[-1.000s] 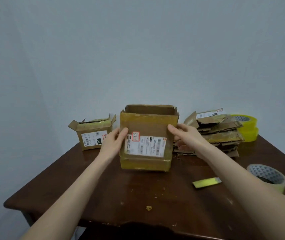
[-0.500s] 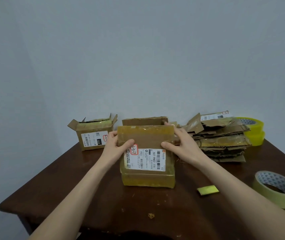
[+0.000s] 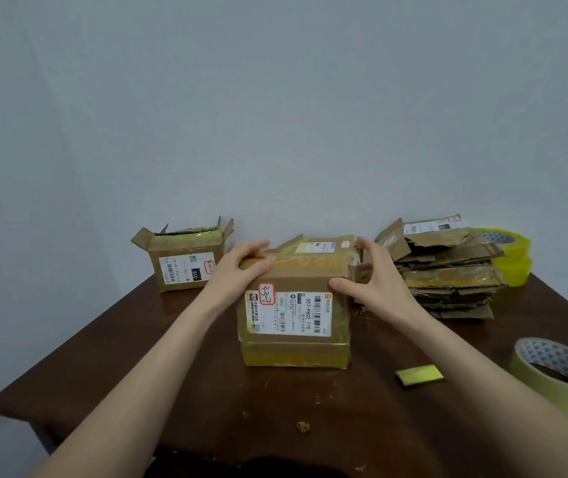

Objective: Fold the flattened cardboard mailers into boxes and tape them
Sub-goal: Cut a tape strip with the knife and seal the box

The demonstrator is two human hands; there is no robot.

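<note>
A brown cardboard box [image 3: 294, 326] with a white shipping label and old yellowish tape stands in the middle of the dark wooden table [image 3: 137, 391]. Its near top flap is folded down over the opening. My left hand [image 3: 241, 267] lies on the top left corner with fingers curled over the flap edge. My right hand [image 3: 367, 281] grips the top right corner, thumb on the front face and fingers over the top. A roll of pale tape [image 3: 558, 372] lies at the near right.
A smaller box [image 3: 186, 263] with open flaps stands at the back left. A stack of flattened mailers [image 3: 448, 270] sits at the back right, with stacked yellow tape rolls [image 3: 510, 253] behind it. A cut tape strip [image 3: 419, 374] lies right of the box.
The box's near flap, upright a second ago, has been folded down over the top. Both hands moved from the box's sides up onto its top corners. The view has tilted down slightly.
</note>
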